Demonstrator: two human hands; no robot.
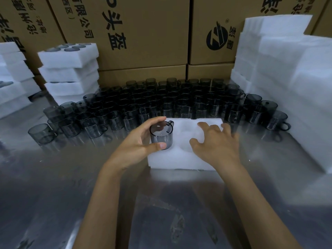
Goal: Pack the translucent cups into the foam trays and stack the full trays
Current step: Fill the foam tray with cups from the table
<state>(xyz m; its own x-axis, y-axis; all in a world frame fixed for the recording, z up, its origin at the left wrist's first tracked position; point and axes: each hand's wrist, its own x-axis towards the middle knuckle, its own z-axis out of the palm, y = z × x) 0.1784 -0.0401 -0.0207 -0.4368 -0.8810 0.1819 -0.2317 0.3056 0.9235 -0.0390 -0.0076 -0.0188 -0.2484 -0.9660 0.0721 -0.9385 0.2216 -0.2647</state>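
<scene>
The left hand (138,141) grips a smoky handled cup (161,135) over the foam tray's (179,159) near-left pocket; the right hand (213,142), fingers spread, steadies the tray. Misaligned, the handle could snag the foam.

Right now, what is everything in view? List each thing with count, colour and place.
foam tray: one, white, centre of table, holes unfilled
held cup: one, smoky grey, over the tray's left side
loose cups: dozens, smoky grey, massed behind the tray
filled trays: stacked, white, back left
spare foam: piled, white, right
cardboard boxes: several, brown, along the back
table: one, shiny metal
hands: left hand holds the cup; right hand rests spread on the tray
</scene>
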